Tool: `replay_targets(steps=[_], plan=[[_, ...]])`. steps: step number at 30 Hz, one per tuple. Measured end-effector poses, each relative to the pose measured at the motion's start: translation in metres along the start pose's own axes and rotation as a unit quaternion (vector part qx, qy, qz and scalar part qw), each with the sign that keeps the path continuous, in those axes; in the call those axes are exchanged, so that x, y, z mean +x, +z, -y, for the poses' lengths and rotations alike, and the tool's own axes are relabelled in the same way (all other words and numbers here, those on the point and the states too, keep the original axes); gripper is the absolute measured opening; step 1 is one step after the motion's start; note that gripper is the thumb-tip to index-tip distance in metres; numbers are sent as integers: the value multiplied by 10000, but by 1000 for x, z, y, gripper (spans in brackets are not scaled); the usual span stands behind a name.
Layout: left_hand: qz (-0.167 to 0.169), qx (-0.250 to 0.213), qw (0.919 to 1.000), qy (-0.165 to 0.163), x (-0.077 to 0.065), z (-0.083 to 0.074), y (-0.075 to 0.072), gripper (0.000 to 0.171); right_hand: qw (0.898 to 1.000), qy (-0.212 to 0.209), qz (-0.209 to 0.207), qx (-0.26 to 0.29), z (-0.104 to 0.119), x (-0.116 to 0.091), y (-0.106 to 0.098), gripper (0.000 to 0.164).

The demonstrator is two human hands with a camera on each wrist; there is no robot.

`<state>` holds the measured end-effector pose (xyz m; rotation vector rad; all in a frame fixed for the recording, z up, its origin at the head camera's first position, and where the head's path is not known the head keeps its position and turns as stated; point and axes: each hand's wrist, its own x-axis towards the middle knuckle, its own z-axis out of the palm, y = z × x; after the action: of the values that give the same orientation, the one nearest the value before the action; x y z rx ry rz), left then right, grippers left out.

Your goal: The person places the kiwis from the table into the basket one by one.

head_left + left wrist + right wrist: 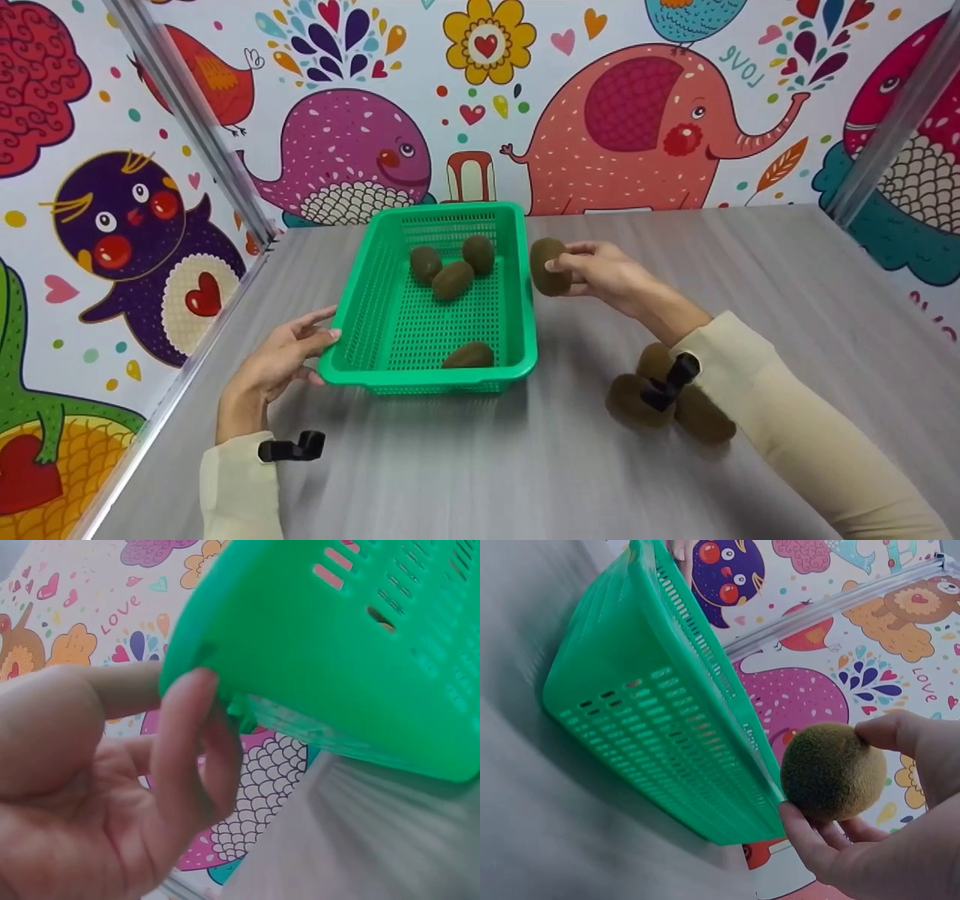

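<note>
My right hand pinches a brown fuzzy kiwi between thumb and fingers, just outside the right rim of a green plastic basket. In the right wrist view that kiwi overlaps the basket's upper edge. My left hand grips the basket's rim at its near left corner; the left wrist view shows thumb and fingers around the edge. Inside the basket, three kiwis cluster toward the back, and another kiwi lies by the front wall, partly hidden by the rim.
Three more kiwis sit together on the grey table, below my right forearm and partly covered by the wrist camera. Walls printed with cartoon animals stand behind and to the left, with a metal post in the left corner.
</note>
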<state>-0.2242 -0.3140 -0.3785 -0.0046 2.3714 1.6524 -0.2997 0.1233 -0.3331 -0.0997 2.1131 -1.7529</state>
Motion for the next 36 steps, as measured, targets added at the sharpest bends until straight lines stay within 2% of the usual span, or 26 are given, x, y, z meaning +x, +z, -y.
replay_targets(steps=[10, 17, 21, 28, 36], plan=[[-83, 335, 9994, 28, -1, -6, 4, 67, 9995, 5, 277, 148, 14, 5, 21, 63], [-160, 345, 9993, -70, -1, -6, 4, 65, 9981, 9, 593, 150, 21, 13, 39, 69], [-146, 375, 9992, -16, -1, -6, 4, 65, 9972, 154, 713, 146, 23, 20, 51, 72], [-107, 278, 9996, -8, 2, -7, 6, 65, 9958, 290, 852, 159, 20, 32, 72, 66], [-131, 376, 9992, -12, 1, -5, 5, 64, 9942, 523, 927, -171, 19, 41, 97, 72]])
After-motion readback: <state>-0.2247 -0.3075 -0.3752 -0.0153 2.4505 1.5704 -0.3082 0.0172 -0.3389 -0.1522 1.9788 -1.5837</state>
